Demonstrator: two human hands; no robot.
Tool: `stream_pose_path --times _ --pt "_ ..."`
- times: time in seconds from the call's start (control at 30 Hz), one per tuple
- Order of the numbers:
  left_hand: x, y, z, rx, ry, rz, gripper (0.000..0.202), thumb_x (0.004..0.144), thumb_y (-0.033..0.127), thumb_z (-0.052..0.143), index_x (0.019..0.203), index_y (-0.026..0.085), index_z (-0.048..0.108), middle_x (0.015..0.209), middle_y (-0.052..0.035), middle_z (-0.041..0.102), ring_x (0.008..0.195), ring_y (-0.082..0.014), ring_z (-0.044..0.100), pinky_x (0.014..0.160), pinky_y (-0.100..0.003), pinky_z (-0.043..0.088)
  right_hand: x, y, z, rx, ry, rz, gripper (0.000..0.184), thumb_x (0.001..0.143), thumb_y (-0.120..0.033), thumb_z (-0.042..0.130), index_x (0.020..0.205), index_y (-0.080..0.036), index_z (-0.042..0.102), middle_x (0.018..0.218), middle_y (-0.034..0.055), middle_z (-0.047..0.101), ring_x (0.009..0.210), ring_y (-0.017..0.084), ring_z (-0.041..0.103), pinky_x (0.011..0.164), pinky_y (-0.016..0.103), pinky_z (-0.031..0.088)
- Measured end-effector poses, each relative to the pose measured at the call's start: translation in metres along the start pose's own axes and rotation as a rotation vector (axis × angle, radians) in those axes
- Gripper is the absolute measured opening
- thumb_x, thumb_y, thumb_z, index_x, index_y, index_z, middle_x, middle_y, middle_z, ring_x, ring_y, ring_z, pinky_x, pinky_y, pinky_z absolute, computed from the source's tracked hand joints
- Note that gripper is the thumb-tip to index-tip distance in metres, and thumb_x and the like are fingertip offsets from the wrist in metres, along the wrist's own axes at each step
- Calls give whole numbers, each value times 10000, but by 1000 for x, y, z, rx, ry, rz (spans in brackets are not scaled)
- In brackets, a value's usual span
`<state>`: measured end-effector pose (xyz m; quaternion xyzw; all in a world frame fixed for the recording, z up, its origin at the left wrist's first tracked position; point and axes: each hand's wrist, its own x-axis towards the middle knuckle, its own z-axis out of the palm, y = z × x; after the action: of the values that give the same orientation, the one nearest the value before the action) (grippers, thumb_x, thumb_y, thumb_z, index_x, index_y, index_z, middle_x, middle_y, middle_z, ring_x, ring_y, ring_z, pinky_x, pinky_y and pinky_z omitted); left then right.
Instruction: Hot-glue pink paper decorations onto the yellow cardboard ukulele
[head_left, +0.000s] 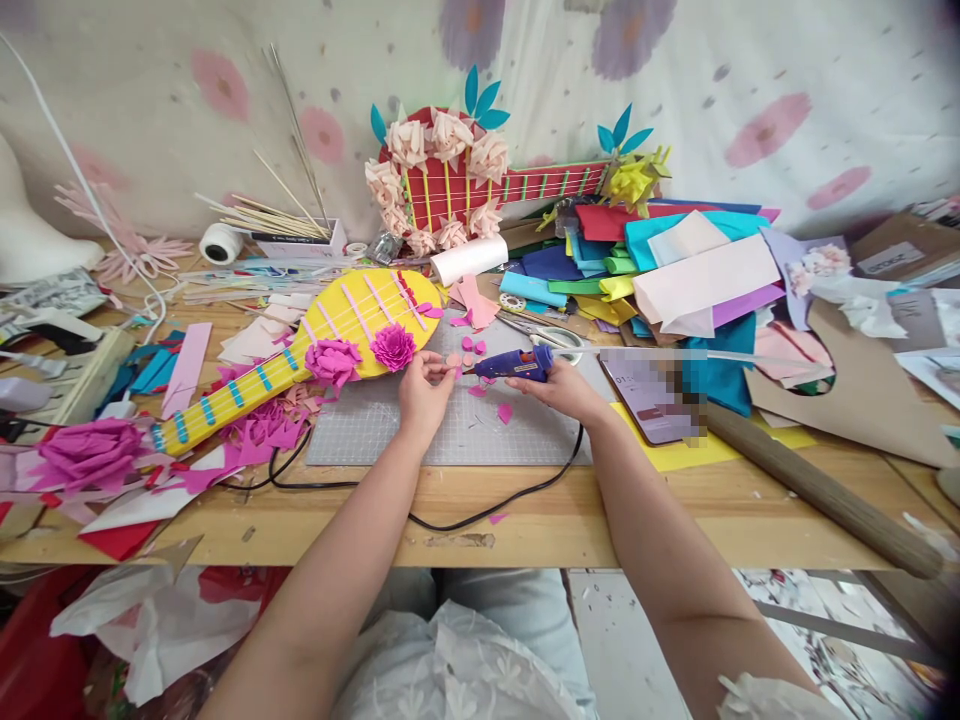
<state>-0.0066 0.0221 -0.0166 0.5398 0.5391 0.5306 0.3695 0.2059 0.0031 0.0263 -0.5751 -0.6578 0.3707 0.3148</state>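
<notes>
My right hand (559, 387) grips a blue glue gun (514, 364) with its nozzle pointing left. My left hand (424, 385) pinches a small peach paper petal (453, 360) right at the nozzle tip. Both hands hover over a grey cutting mat (457, 425). Loose pink petals (472, 346) lie on the mat by my fingers. A yellow paper guitar (315, 345) with magenta paper flowers (393, 346) lies just left of my left hand. The gun's black cord (465, 518) trails across the table edge.
A red paper guitar with peach flowers (450, 170) leans against the back wall. Coloured paper sheets (675, 265) pile up at right beside scissors (536, 330) and a phone (649, 395). A wooden rod (817, 490) lies at right. Scraps and a magenta flower (90, 450) crowd the left.
</notes>
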Motion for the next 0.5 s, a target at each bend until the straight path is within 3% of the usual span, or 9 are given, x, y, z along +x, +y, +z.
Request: stream_pose_path --times 0.5 --pt "-1 1 0 -7 -3 -6 256 695 224 651 880 212 474 772 -5 673 701 -137 654 712 -289 510 -1 -7 0 -24 16 4 436 669 -554 662 923 -200 692 809 45 686 748 206 618 697 340 494"
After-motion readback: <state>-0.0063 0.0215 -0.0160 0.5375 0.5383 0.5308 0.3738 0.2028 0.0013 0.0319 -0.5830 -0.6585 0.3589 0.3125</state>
